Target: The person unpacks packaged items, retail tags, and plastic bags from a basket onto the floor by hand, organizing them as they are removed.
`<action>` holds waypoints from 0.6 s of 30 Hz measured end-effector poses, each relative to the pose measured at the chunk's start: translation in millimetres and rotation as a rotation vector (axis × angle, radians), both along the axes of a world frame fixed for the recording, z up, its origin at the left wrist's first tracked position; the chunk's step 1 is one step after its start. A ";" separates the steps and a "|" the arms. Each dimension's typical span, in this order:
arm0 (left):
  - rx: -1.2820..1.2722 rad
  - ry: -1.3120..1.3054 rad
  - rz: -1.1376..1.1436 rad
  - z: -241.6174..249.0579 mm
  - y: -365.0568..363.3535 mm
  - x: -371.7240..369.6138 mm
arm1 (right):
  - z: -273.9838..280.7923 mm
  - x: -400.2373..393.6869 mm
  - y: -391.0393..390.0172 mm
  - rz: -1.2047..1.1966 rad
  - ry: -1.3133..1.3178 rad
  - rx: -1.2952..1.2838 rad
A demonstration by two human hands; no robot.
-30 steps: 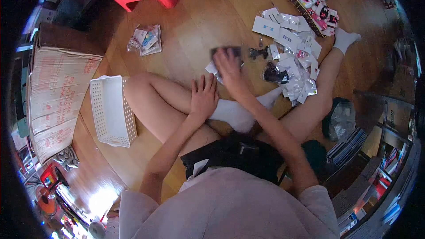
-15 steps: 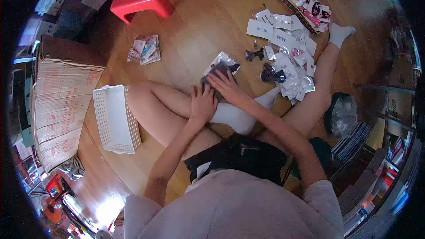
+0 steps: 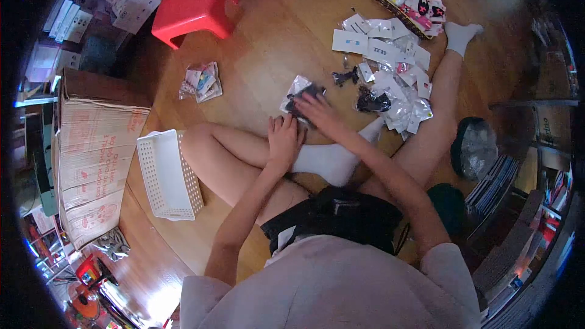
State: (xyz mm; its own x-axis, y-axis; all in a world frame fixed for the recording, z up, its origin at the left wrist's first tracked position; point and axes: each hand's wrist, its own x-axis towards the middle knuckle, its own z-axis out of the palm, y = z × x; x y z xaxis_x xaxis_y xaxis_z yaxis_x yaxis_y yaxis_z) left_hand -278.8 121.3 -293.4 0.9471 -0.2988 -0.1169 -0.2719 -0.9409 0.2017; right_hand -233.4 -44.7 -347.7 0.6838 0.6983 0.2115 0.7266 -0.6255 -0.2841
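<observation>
A clear plastic packet with dark contents [image 3: 298, 88] lies on the floor in front of my crossed leg. My left hand [image 3: 285, 141] is at its near edge, fingers bent and close together; they seem to grip the packet's corner, partly hidden. My right hand [image 3: 322, 113] rests across the dark part, fingers stretched out and slightly blurred. Right of it lie a small black bundle [image 3: 346, 77] and a packet of black items [image 3: 373, 100]. A heap of clear packets with white cards [image 3: 393, 55] spreads beside them.
A wicker basket [image 3: 390, 5] holds pink, white and black items. At left are a white perforated basket [image 3: 159, 173], a cardboard box [image 3: 91, 164], a red stool [image 3: 194, 12] and a few packets [image 3: 204, 82]. My outstretched leg [image 3: 440, 94] borders the heap.
My right hand has shifted slightly over the packet, and more of its dark contents shows. My left hand stays at the near edge. The whole view has tilted a little.
</observation>
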 end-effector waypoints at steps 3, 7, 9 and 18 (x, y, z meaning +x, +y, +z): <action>-0.014 -0.184 -0.051 -12.0 -3.8 9.6 | 8.1 13.9 -6.5 -0.419 0.097 0.172; 0.023 -0.238 -0.101 -31.5 -4.3 24.2 | 45.8 18.9 -8.6 -0.548 0.245 0.650; 0.004 -0.248 -0.134 -33.5 -1.7 32.5 | 66.5 10.0 -16.6 -0.546 0.263 0.871; -1.322 0.283 0.488 -26.9 13.1 39.8 | 105.7 -12.0 -37.8 -0.576 0.134 0.776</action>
State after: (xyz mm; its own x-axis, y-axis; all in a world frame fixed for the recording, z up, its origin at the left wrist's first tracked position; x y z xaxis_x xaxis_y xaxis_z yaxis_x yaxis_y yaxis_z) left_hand -239.0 134.4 -320.3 0.9770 0.0073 -0.2133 0.2133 -0.0100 0.9769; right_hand -245.5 -82.5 -242.0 0.9285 -0.0511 0.3677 0.3004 -0.4787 -0.8250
